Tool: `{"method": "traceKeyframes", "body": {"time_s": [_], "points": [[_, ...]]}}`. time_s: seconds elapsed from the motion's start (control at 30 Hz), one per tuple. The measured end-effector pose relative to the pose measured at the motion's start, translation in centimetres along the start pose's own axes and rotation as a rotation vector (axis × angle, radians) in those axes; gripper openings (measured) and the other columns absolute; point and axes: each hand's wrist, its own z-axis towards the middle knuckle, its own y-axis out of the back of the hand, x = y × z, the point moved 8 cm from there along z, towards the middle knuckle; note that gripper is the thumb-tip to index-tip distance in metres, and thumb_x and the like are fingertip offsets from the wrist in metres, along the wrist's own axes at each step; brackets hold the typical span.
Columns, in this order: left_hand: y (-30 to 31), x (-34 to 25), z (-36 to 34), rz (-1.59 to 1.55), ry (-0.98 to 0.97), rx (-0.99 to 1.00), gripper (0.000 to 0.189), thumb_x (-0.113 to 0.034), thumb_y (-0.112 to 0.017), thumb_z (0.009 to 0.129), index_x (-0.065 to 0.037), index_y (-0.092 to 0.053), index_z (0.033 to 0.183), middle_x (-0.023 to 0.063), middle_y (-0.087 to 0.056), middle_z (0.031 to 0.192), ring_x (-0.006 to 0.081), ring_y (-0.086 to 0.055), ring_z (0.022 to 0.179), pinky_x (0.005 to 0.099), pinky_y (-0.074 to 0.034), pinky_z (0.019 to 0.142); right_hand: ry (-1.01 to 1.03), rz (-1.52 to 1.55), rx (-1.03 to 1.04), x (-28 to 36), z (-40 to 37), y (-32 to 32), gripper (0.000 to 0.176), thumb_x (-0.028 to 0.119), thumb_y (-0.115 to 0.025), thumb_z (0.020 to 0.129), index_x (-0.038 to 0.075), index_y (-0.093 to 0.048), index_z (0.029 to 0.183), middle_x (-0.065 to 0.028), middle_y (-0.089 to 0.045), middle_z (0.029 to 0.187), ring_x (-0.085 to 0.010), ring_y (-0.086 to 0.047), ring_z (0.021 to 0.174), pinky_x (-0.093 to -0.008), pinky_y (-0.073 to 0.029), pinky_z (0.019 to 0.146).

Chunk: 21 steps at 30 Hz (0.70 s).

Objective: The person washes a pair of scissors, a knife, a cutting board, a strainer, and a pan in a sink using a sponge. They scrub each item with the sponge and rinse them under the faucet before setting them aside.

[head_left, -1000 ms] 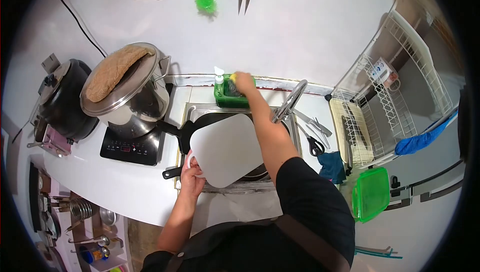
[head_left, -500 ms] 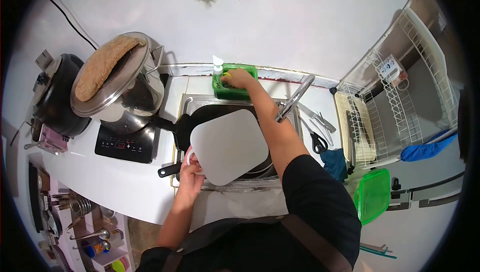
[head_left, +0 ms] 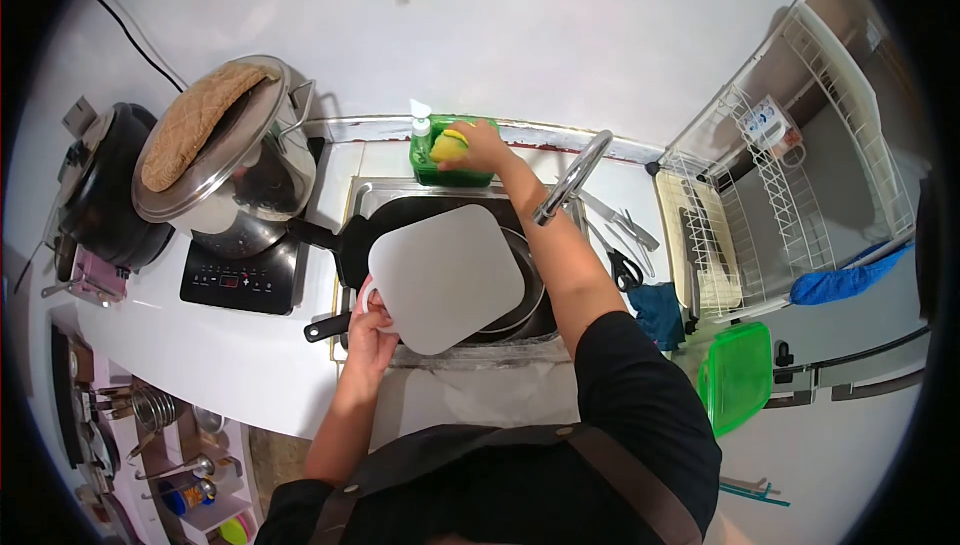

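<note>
Over the sink, my left hand is closed on the pink-edged handle side of a light grey board, which is tilted and covers part of the pans below. My right hand grips a yellow sponge just above a green basket. A white pump bottle stands at the basket's left end. Dark pans fill the metal sink, and one black handle sticks out at the left.
A faucet arches over my right forearm. Scissors, knives and a dark cloth lie right of the sink. At left are a large steel pot and an induction cooker. A wire rack stands at right.
My right hand has lifted the yellow sponge up out of the green basket, so more of it shows. The whole view has shifted slightly; my left hand still holds the board.
</note>
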Motion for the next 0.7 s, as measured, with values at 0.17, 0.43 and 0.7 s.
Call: {"method": "traceKeyframes", "body": {"time_s": [0.17,0.43,0.7], "points": [[0.1,-0.3,-0.5,0.002,-0.006,-0.026,0.077,0.005,-0.036,0.053,-0.007,-0.031,0.128,0.0066,-0.054,0.104,0.0219,-0.051,0.1,0.0364,-0.042,0.084,-0.02,0.196,-0.169,-2.5,1.6,2.2,0.049,0.022,-0.072,0.063,0.009,-0.05,0.106,-0.0203,-0.051,0.098,-0.0317,-0.054,0.084,-0.0376,-0.045,0.072],[0.6,0.6,0.0,-0.018,-0.021,0.024,0.075,0.004,-0.037,0.053,-0.006,-0.032,0.127,0.0073,-0.053,0.107,0.0236,-0.049,0.103,0.0369,-0.039,0.088,-0.313,1.471,-0.414,-4.6,0.2,0.9,0.043,-0.014,-0.048,0.07,0.003,-0.044,0.109,-0.0129,-0.05,0.098,-0.0239,-0.056,0.08,-0.0354,-0.051,0.068],[-0.1,1.8,0.7,-0.07,-0.004,0.012,0.073,0.005,-0.037,0.052,-0.003,-0.033,0.125,0.0099,-0.05,0.111,0.0237,-0.046,0.107,0.0362,-0.038,0.091,-0.251,2.407,-0.271,-3.3,1.3,2.3,0.027,0.018,-0.044,0.085,0.0,-0.049,0.105,-0.0143,-0.054,0.095,-0.0227,-0.055,0.076,-0.0287,-0.049,0.061]]}}
